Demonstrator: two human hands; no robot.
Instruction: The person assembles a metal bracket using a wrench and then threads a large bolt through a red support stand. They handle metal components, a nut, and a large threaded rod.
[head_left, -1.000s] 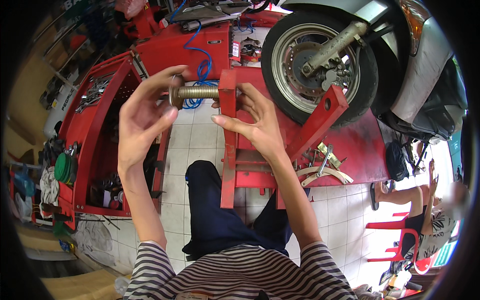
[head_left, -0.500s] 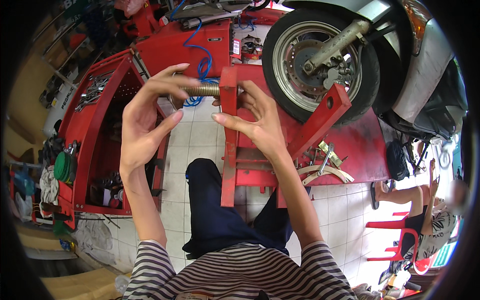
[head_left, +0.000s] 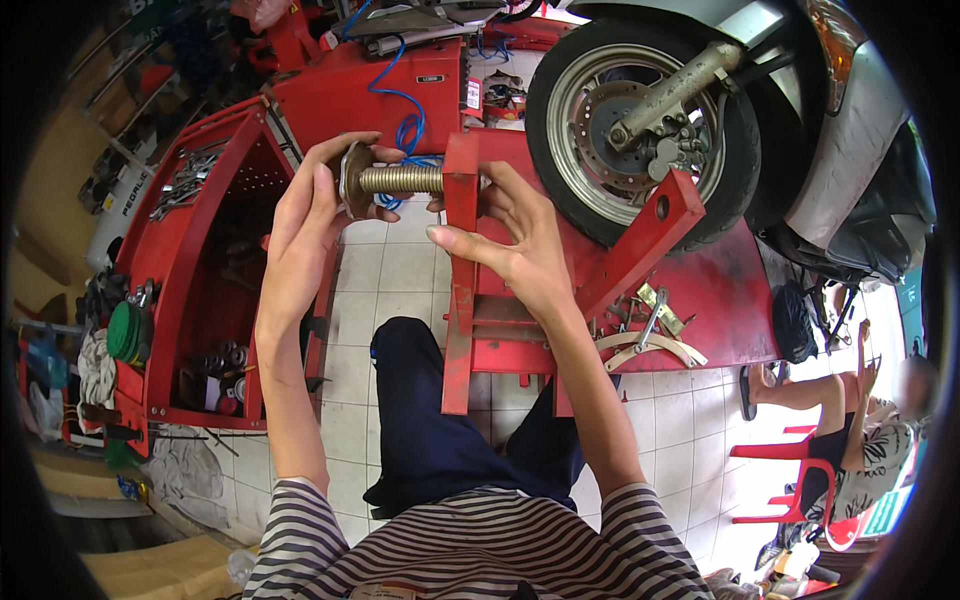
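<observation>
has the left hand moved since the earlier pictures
Yes: the left hand has shifted right, closer to the red upright post.

1 bolt [head_left: 405, 180] in red post [head_left: 460, 287]

Viewing remotely, I record a ridged metal screw [head_left: 405, 180] with a dull sheen, a scuffed painted-metal post [head_left: 458, 285], a matt rubber tyre [head_left: 541, 140], smooth, glossy floor tiles [head_left: 405, 265] and a matt cloth shirt [head_left: 480, 540].
</observation>
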